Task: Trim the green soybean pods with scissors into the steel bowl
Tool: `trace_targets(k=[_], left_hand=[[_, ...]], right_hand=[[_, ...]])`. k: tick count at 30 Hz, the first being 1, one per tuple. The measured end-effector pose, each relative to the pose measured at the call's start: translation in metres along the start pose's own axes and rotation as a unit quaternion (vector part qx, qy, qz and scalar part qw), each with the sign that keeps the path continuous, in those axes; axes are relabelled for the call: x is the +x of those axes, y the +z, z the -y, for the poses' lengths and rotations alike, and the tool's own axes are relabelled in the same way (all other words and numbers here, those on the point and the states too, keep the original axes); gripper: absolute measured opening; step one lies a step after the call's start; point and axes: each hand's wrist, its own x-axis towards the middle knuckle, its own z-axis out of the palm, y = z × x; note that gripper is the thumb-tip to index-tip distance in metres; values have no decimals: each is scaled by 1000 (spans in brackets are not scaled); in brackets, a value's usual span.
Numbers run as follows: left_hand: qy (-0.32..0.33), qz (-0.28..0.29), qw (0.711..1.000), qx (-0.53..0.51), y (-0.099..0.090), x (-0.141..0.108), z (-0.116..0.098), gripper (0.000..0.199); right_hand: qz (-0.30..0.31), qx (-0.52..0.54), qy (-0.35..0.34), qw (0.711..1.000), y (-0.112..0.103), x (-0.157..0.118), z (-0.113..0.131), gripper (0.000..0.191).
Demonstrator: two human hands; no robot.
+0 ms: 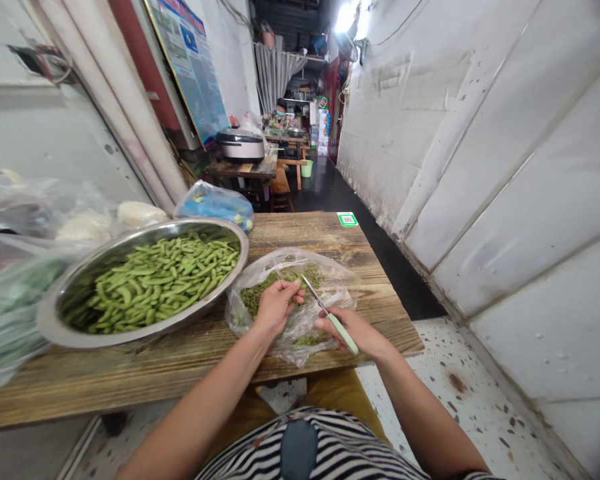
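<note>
My right hand [347,328] is closed around green-handled scissors [341,332], whose blades point up and to the left. Just left of the blade tips is my left hand [278,305], its thumb and fingers pinched together; whatever they hold is too small to make out. Both hands are over an opened clear plastic bag [343,277] with small green trimmings [253,299] in it. To the left, a wide steel bowl [50,320] holds a heap of green bean pods [167,280].
A wooden table [380,287] carries a blue plastic bag [215,203] behind the bowl and clear bags [15,293] at the left. A green code sticker [347,219] lies near the far right corner. Farther back are a cooker [240,145] and a seated person [280,117].
</note>
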Motion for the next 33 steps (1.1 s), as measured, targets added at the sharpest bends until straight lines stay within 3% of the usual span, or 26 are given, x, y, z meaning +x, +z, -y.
trace_targets(k=[10,13,15,17,18,19,20,21,22,24,26,27,28,29,30,31,33], left_hand=[[-2,0,1000,13,3,-11,-1,47],[38,-6,999,20,-6,-31,-20,43],[120,-41,992,23,-22,-40,-45,38],[253,-131,958,27,-48,-38,-77,31],[331,-189,924,41,-64,-33,-94,28],[399,-273,872,77,-80,-27,-111,25],[427,-344,820,164,-97,-19,-127,22],[400,-376,788,280,-111,-13,-139,22],[352,-371,769,383,-121,-9,-148,22],[321,-338,719,516,-128,-10,-152,22],[401,-310,681,528,-115,-20,-135,22],[452,-285,676,508,-103,-25,-120,22],[478,-239,698,477,-89,-28,-102,18],[454,-144,740,474,-74,-29,-83,13],[405,-8,776,484,-61,-26,-65,10],[351,88,795,487,-49,-20,-48,11],[287,168,797,504,-35,3,-21,15]], right_hand=[[-3,83,54,995,4,4,-1,45],[-28,105,52,993,-2,6,-5,45],[-38,105,49,993,-7,7,-8,45],[-39,99,54,993,-11,7,-10,45],[-41,98,57,993,-13,7,-10,45],[-43,98,59,993,-13,7,-10,45],[-43,98,60,992,-13,6,-10,45],[-41,98,60,993,-13,6,-10,44],[-38,96,60,993,-13,6,-10,44],[-29,87,59,994,-12,6,-11,42],[-25,75,60,995,-12,7,-13,42],[-23,68,61,996,-12,7,-14,42],[-22,61,62,996,-13,8,-15,42],[-21,54,62,996,-13,8,-15,42],[-19,45,63,997,-14,8,-16,42],[-19,36,62,997,-15,8,-17,42],[-21,17,61,998,-16,7,-19,42]])
